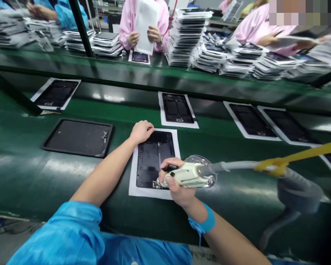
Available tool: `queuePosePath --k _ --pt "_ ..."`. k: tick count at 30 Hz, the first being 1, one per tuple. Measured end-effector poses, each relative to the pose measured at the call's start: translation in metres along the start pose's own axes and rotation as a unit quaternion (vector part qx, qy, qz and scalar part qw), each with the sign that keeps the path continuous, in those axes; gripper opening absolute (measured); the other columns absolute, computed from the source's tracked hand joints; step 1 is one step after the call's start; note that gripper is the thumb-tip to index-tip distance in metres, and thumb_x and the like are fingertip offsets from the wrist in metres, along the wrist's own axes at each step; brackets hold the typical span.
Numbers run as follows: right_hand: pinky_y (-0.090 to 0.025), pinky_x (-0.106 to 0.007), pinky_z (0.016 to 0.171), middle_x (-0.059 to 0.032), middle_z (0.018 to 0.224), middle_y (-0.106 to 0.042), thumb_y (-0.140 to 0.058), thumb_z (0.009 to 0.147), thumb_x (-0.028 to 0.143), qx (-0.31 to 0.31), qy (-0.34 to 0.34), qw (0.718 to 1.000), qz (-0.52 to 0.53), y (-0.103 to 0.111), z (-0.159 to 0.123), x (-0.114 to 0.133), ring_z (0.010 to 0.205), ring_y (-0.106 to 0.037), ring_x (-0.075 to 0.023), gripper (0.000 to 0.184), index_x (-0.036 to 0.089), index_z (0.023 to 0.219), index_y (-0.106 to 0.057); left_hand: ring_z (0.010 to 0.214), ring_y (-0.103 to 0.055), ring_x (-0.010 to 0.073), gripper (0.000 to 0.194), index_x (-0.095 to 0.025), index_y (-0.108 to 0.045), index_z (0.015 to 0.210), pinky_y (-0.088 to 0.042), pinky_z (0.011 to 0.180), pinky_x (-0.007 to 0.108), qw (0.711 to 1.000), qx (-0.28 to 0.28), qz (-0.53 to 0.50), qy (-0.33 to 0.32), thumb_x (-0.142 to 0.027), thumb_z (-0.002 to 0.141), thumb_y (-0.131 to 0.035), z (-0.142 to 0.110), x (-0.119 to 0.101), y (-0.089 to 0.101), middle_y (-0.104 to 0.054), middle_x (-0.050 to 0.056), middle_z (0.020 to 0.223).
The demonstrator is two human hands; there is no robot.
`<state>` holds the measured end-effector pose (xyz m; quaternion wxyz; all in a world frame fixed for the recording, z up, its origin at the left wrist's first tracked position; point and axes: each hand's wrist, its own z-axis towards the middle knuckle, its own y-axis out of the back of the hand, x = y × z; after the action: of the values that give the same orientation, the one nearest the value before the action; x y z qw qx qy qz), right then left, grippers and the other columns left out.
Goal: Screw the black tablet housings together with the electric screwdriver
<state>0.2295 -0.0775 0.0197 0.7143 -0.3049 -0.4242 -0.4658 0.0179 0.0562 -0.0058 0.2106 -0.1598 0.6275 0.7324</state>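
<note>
A black tablet housing point(151, 158) lies open side up on a white sheet point(134, 186) in front of me. My left hand point(142, 131) is closed at its upper left corner, fingers curled over the edge. In my right hand point(179, 184) is a cream electric screwdriver point(189, 175), gripped with the thumb below and fingers around the front. Its nose points at the lower edge of the housing, near a small metal part; the fingers hide the tip, so contact cannot be made out. Partly behind the screwdriver sits a round perforated metal dish point(198, 159).
A black tray point(77, 138) with a few small metal pieces lies left. More housings on sheets point(178, 108) lie along the green bench point(121, 221). A grey cable point(237, 165), tied with a yellow strap point(314, 150), runs right. Across, people handle stacked sheets point(187, 40).
</note>
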Motion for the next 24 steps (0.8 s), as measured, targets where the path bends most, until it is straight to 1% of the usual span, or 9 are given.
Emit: queuePosePath --k 4,7,10,13,15,18,20,22,24 --pt "-0.059 -0.036 0.059 -0.0034 0.083 -0.069 -0.07 0.089 0.044 0.008 -0.033 0.999 -0.018 0.004 -0.002 -0.001 0.061 -0.064 -0.0173 0.03 0.026 0.113 -0.064 0.099 -0.064 0.0238 0.024 -0.02 -0.078 0.096 -0.048 0.092 0.036 1.0 -0.004 -0.006 -0.003 -0.03 0.096 -0.057 0.0 0.002 -0.005 -0.072 0.008 0.099" --pt "-0.058 -0.033 0.056 -0.0036 0.087 -0.066 -0.07 0.089 0.042 0.007 -0.033 0.999 -0.01 0.002 -0.003 -0.002 0.059 -0.063 -0.0152 0.028 0.025 0.111 -0.064 0.098 -0.063 0.0235 0.024 -0.02 -0.078 0.097 -0.049 0.093 0.036 1.0 -0.009 -0.015 -0.005 -0.03 0.096 -0.056 0.0 0.002 -0.007 -0.071 0.008 0.098" --pt "-0.057 -0.03 0.054 -0.0017 0.09 -0.063 -0.072 0.089 0.036 0.002 -0.026 1.0 0.015 -0.003 -0.003 -0.002 0.056 -0.062 -0.0122 0.027 0.026 0.112 -0.062 0.106 -0.062 0.0253 0.026 -0.018 -0.073 0.113 -0.048 0.098 0.037 0.998 -0.056 -0.008 0.007 -0.029 0.096 -0.059 -0.003 -0.001 -0.001 -0.069 0.011 0.11" --pt "-0.057 -0.028 0.05 -0.0019 0.098 -0.063 -0.074 0.088 0.035 -0.016 -0.027 0.998 0.057 -0.003 -0.002 0.001 0.054 -0.063 -0.0107 0.03 0.027 0.113 -0.06 0.113 -0.06 0.0289 0.035 -0.016 -0.065 0.126 -0.048 0.097 0.039 0.992 -0.11 0.034 0.048 -0.032 0.096 -0.059 -0.018 -0.006 0.017 -0.064 0.016 0.124" --pt "-0.056 -0.027 0.045 -0.0022 0.099 -0.064 -0.072 0.089 0.037 -0.048 -0.031 0.995 0.078 0.004 0.003 0.006 0.053 -0.063 -0.0108 0.029 0.027 0.113 -0.06 0.108 -0.064 0.0309 0.031 -0.016 -0.066 0.118 -0.05 0.09 0.039 0.989 -0.077 0.076 0.098 -0.037 0.097 -0.057 -0.037 -0.009 0.033 -0.067 0.016 0.116" --pt "-0.055 -0.026 0.041 -0.0014 0.095 -0.065 -0.072 0.089 0.036 -0.129 -0.007 0.989 0.076 0.02 0.014 0.015 0.052 -0.063 -0.0113 0.024 0.026 0.109 -0.062 0.091 -0.07 0.032 0.037 -0.018 -0.068 0.092 -0.051 0.078 0.037 0.974 0.067 0.145 0.16 -0.054 0.093 -0.058 -0.077 -0.015 0.053 -0.072 0.014 0.09" --pt "-0.054 -0.027 0.04 -0.0009 0.092 -0.065 -0.074 0.087 0.033 -0.183 0.019 0.981 0.066 0.033 0.023 0.02 0.05 -0.063 -0.0116 0.022 0.025 0.105 -0.063 0.086 -0.072 0.0317 0.041 -0.02 -0.066 0.085 -0.05 0.074 0.036 0.96 0.139 0.173 0.172 -0.058 0.094 -0.055 -0.105 -0.023 0.056 -0.073 0.013 0.084" --pt "-0.054 -0.028 0.04 -0.0011 0.089 -0.065 -0.075 0.086 0.033 -0.216 0.022 0.974 0.056 0.043 0.028 0.02 0.048 -0.062 -0.0121 0.021 0.023 0.101 -0.064 0.087 -0.073 0.0309 0.035 -0.02 -0.066 0.089 -0.05 0.072 0.036 0.956 0.159 0.174 0.174 -0.049 0.099 -0.047 -0.127 -0.032 0.053 -0.075 0.014 0.088" --pt "-0.054 -0.029 0.042 -0.0018 0.085 -0.066 -0.075 0.086 0.033 -0.23 0.009 0.972 0.039 0.05 0.031 0.017 0.048 -0.062 -0.0126 0.02 0.021 0.098 -0.065 0.089 -0.074 0.0305 0.027 -0.02 -0.064 0.095 -0.049 0.073 0.036 0.959 0.15 0.158 0.181 -0.034 0.101 -0.042 -0.139 -0.039 0.048 -0.076 0.015 0.094"
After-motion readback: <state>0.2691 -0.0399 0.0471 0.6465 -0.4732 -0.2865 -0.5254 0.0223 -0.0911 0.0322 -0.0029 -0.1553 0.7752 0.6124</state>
